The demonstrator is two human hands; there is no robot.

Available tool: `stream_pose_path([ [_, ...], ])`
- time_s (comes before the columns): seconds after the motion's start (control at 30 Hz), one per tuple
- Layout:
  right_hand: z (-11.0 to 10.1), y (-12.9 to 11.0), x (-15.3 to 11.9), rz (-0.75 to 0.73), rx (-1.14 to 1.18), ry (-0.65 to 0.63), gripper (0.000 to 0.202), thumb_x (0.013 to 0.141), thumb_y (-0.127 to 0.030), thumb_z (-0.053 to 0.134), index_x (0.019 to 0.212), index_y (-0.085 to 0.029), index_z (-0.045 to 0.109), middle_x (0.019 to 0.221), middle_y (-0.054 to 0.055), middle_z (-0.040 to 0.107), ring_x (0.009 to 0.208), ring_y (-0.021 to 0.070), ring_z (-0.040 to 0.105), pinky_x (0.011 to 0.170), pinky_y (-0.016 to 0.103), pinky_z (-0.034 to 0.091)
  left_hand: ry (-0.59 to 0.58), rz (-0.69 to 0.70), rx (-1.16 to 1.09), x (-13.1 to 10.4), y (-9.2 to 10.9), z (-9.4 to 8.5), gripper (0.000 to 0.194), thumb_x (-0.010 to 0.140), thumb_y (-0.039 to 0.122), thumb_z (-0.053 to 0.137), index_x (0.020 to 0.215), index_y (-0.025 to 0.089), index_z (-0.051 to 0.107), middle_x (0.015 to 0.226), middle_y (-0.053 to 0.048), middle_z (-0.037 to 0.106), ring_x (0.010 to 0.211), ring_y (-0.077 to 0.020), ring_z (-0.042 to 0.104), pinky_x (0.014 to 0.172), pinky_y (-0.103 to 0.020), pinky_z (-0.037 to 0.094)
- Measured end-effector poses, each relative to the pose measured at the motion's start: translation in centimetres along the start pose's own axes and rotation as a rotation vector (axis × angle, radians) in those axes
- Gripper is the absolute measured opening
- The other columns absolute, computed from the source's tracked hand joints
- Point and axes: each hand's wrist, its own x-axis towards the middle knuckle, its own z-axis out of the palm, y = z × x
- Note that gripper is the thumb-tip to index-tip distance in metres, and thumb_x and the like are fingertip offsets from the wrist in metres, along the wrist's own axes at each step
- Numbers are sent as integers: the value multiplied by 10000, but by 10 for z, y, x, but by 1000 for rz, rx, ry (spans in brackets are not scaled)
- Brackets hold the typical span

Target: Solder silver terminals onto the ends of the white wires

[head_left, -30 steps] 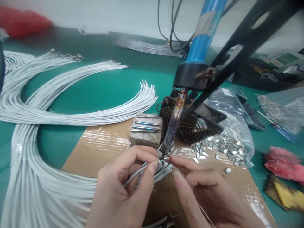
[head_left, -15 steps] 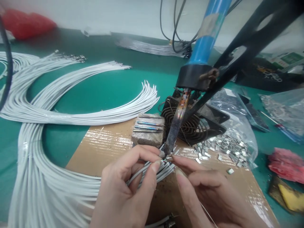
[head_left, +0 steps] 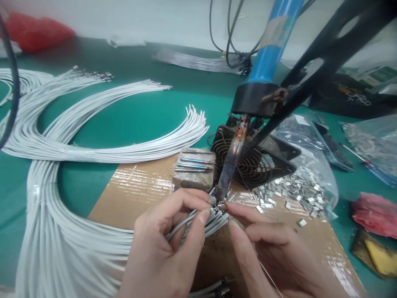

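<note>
My left hand [head_left: 173, 236] pinches the end of a white cable [head_left: 181, 225] between thumb and forefinger, beneath the tip of a soldering iron [head_left: 228, 169] with a blue handle. A small metal connector [head_left: 221, 204] sits at the cable end, partly hidden by the fingertips. From the right, my right hand [head_left: 266, 244] reaches in, its forefinger at the connector and its thumb slightly lower. A thin solder wire [head_left: 269, 276] runs through the curled fingers of that hand. More white cable ends [head_left: 217, 223] lie just under both hands.
A black bracket [head_left: 297, 95] carries the iron. Behind the tip stand a black fan [head_left: 257, 165] and a block with metal rods [head_left: 194, 167]. Loose connectors [head_left: 297, 192] spill from a plastic bag onto the cardboard [head_left: 124, 194]. Bundled white cables [head_left: 77, 155] curve along the left.
The view has shifted very slightly. Both hands keep their grip and place beneath the iron tip, with hardly any visible movement.
</note>
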Motion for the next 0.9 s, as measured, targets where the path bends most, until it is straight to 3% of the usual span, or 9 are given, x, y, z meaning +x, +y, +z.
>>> stream_pose_path([
  [0.2, 2, -2, 0, 12, 23, 13, 189, 896, -130, 809, 793, -275, 744, 1078, -34, 875, 863, 135, 841, 807, 151, 642, -4, -2, 12, 0, -1, 1, 188, 965, 165, 651, 830, 245, 756, 1053, -10, 797, 872, -128, 792, 723, -112, 620],
  [0.4, -1, -3, 3, -1, 1, -6, 166, 876, -151, 848, 767, -215, 741, 1062, 80, 882, 835, 224, 862, 702, 211, 685, -13, 32, 6, -1, -6, -1, 207, 966, 144, 651, 817, 260, 735, 985, 29, 796, 827, -106, 789, 712, -93, 611],
  [0.63, -2, -4, 6, -2, 23, -28, 168, 869, -164, 853, 752, -206, 741, 1057, 113, 878, 757, 235, 852, 720, 285, 713, -16, 38, -9, 0, -9, -1, 206, 966, 135, 659, 849, 269, 763, 1026, 22, 809, 855, -117, 808, 729, -106, 629],
  [0.77, -2, -4, 7, -14, 4, -20, 161, 865, -165, 854, 759, -214, 745, 1044, 94, 883, 820, 244, 864, 721, 260, 705, -20, 27, -30, -2, -11, -1, 200, 960, 132, 663, 845, 266, 758, 1042, 14, 811, 844, -124, 819, 732, -126, 638],
  [0.9, -2, -5, 7, -13, -23, -24, 164, 869, -174, 852, 754, -217, 743, 1034, 86, 884, 848, 243, 867, 715, 235, 695, 0, 34, 11, -2, -12, -1, 168, 945, 151, 665, 859, 266, 752, 1011, 14, 811, 709, -110, 784, 610, -135, 608],
])
